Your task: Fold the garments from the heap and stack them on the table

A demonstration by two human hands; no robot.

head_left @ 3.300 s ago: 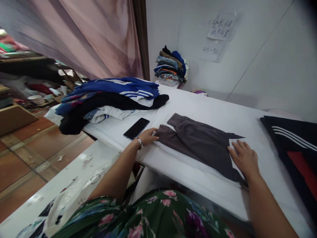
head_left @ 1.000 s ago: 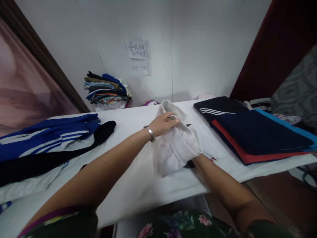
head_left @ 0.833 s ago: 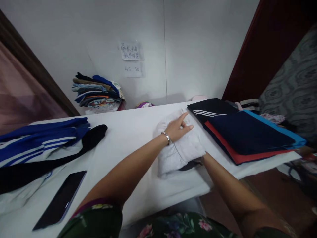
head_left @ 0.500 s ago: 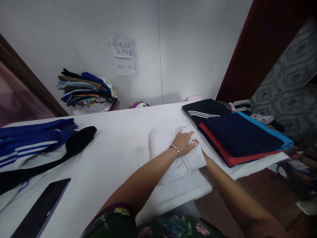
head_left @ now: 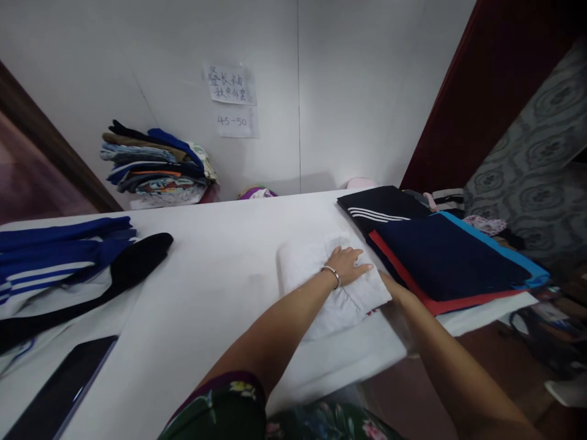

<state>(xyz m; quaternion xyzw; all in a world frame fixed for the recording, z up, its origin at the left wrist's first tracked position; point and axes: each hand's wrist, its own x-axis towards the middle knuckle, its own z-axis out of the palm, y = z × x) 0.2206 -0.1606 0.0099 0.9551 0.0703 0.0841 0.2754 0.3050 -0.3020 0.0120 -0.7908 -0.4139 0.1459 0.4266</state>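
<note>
A white garment [head_left: 305, 263], folded into a thick bundle, lies on the white-covered table. My left hand [head_left: 346, 266], with a silver bracelet at the wrist, rests on top of it, fingers stretched out and somewhat apart. At the bundle's right edge my right hand [head_left: 387, 284] reaches under a folded flap. The flap covers its fingers, so their grip is hidden. A small dark reddish bit shows under the flap's lower edge.
Folded dark blue, red and black garments [head_left: 449, 256] are stacked to the right. Blue and black clothes [head_left: 68, 256] and a phone [head_left: 68, 385] lie left. Behind the table edge stands a clothes pile [head_left: 158, 162]. Handwritten paper notes [head_left: 233, 85] hang on the wall.
The flap at the bundle's right has shifted slightly right and down and lies flatter. My left hand has slid a little right. My right hand's fingertips have gone out of sight under the fabric.
</note>
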